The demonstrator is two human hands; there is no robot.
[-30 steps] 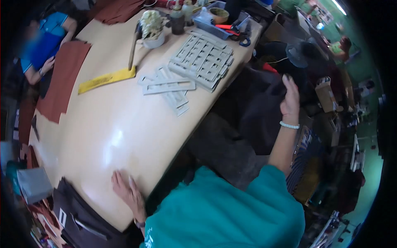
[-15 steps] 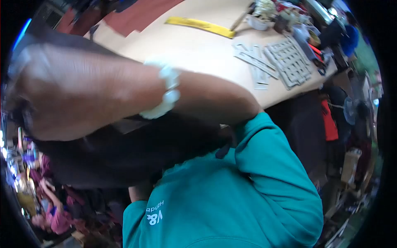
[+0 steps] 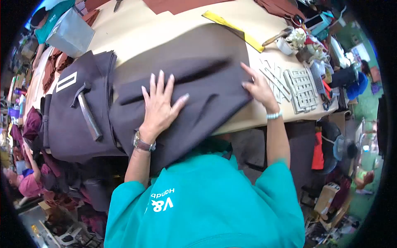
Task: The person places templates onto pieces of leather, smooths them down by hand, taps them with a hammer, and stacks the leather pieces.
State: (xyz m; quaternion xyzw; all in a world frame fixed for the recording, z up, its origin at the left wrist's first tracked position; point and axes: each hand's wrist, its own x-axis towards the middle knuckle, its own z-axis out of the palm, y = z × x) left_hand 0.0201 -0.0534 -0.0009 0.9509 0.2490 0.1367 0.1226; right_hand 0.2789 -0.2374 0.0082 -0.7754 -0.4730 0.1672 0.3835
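Observation:
A dark brown sheet (image 3: 186, 70) lies rumpled over the near part of the table. My left hand (image 3: 159, 103) rests flat on it with fingers spread. At the sheet's right edge is my right hand (image 3: 260, 89), thumb and index finger apart, with nothing visibly gripped. Left of the sheet, a hammer (image 3: 89, 115) and a white rectangular frame (image 3: 67, 82) lie on a folded dark stack (image 3: 62, 120). Part of a yellow ruler (image 3: 252, 41) shows beyond the sheet.
Pale slotted plates (image 3: 301, 89) and loose strips (image 3: 275, 78) lie at the right. A potted white plant (image 3: 285, 44) stands behind them. A grey box (image 3: 71, 33) is at the back left. People (image 3: 31, 182) are at the far left.
The dark sheet has come onto the table. My right hand has moved from the far left to the sheet's right edge. My left hand, hidden half a second ago, now lies on the sheet.

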